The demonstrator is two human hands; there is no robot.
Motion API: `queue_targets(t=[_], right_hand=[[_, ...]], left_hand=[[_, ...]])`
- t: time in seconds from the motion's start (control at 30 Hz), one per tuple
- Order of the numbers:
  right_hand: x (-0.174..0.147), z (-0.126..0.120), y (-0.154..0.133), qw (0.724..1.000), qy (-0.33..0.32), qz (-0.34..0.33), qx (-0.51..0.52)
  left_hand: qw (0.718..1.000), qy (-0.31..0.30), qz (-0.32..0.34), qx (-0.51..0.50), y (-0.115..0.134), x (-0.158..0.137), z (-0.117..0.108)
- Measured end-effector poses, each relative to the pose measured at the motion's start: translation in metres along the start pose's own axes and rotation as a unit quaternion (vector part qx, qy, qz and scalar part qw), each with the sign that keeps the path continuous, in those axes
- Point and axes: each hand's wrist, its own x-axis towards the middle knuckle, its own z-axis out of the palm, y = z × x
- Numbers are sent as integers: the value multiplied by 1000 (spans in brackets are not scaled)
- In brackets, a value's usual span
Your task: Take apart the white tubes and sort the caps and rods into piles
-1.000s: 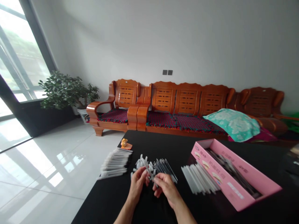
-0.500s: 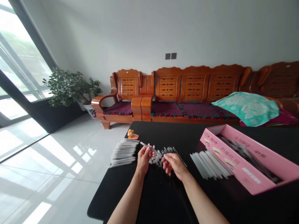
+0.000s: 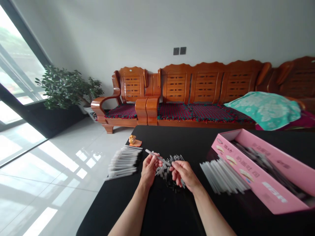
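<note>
My left hand [image 3: 149, 167] is closed round a slim whitish tube [image 3: 150, 152], which slants down towards the right. At the tube's right end, the thumb and fingertips of my right hand [image 3: 182, 173] are pinched together; any small piece between them is hidden. Below and behind both hands lies a loose heap of small white and dark parts [image 3: 162, 171]. Several thin dark-and-silver pieces [image 3: 176, 158] lie just beyond my right fingers. To the left, a row of white tubes with dark ends [image 3: 125, 161] is laid out on the black table [image 3: 169, 213].
A bundle of translucent tubes [image 3: 222, 175] lies right of my hands, against an open pink box [image 3: 248, 173] holding dark strips. A small orange figure [image 3: 133, 140] stands at the table's far left edge. Behind the table is a wooden sofa [image 3: 177, 83].
My right fingers and the tube's right end have come together. The view has shifted slightly, and the left hand still holds the tube.
</note>
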Motion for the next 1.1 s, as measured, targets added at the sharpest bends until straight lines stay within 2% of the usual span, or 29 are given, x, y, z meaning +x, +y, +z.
queue_targets(t=[0.4,0.73,0.93,1.1], right_hand=[[-3,4,0,1000,10,4,0],[-4,3,-4,998,25,-29,-59],[-8,3,-8,994,10,-43,-99],[-5,3,-1,992,40,-65,-103]], left_hand=[[1000,-6,0,29,0,-2,1],[998,31,8,46,-5,-1,-1],[999,27,10,40,-5,-2,-1],[999,27,12,45,-5,-2,-1]])
